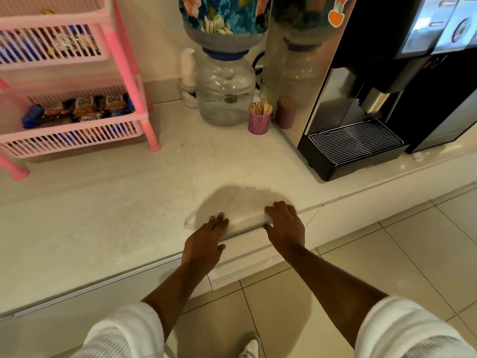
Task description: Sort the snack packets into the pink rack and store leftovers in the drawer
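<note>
The pink rack (130, 73) stands at the back left of the white counter (103, 215). Several snack packets (85, 109) lie in its lower basket, and more packets (46, 45) show through the slats of the basket above. My left hand (204, 241) and my right hand (284, 226) both rest flat on the counter's front edge, fingers spread, holding nothing. Just below them is the white drawer front (247, 262), which looks closed or nearly so. No loose packets lie on the counter.
A water dispenser jug (224, 91) with a floral-covered bottle stands at the back centre. Beside it are a purple cup of wooden stirrers (260, 117) and a small white bottle (188, 78). A black coffee machine (361, 112) fills the right. Tiled floor lies below.
</note>
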Available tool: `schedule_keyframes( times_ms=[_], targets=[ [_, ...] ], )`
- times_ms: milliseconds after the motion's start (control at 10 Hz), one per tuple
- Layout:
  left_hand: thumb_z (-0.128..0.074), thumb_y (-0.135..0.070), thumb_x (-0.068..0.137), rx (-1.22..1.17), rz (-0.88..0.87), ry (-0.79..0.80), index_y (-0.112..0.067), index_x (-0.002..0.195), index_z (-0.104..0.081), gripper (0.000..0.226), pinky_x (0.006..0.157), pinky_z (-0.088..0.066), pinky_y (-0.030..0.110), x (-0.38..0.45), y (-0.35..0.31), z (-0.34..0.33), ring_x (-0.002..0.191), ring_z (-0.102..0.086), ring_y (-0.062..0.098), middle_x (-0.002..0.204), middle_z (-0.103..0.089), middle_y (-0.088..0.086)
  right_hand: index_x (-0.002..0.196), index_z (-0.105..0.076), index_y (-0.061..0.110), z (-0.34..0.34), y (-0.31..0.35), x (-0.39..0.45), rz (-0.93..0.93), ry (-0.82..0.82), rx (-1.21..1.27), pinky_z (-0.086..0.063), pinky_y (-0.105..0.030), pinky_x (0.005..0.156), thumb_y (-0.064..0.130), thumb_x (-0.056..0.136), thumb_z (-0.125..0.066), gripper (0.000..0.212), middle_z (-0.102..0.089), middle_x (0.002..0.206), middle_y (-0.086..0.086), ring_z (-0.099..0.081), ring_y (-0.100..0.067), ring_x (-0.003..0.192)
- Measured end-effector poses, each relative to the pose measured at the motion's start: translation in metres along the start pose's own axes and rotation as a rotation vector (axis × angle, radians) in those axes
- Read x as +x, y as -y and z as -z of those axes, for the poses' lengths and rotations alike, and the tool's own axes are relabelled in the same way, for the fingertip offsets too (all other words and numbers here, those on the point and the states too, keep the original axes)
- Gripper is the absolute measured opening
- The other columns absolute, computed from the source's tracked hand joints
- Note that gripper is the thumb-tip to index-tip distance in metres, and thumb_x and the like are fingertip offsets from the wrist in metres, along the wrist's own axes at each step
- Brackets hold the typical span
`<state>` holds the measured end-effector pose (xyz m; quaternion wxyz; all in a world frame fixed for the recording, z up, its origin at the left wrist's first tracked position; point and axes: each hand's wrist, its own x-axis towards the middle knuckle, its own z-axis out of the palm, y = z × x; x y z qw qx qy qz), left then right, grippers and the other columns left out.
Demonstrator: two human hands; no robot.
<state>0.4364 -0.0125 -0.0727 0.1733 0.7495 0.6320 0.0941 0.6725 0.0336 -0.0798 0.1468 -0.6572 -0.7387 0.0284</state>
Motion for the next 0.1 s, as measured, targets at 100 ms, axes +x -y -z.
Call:
schedule_keyframes(
  times_ms=[100],
  targets=[
    [-0.065,-0.033,0.092,-0.056,-0.05,0.028,-0.033,0.153,-0.027,0.072,0.117,-0.035,0.032,-0.0104,0.0107,0.0054,0.15,-0.015,0.006,0.162,-0.015,-0.019,0.118,-0.061,0.027,-0.0001,0.0051,-0.0004,0.011,0.035,0.018,-0.057,-0.029,0.082,0.042,0.075,-0.076,0.048,-0.056,0.123,0.005,-0.056,-0.016,0.112]
  ],
)
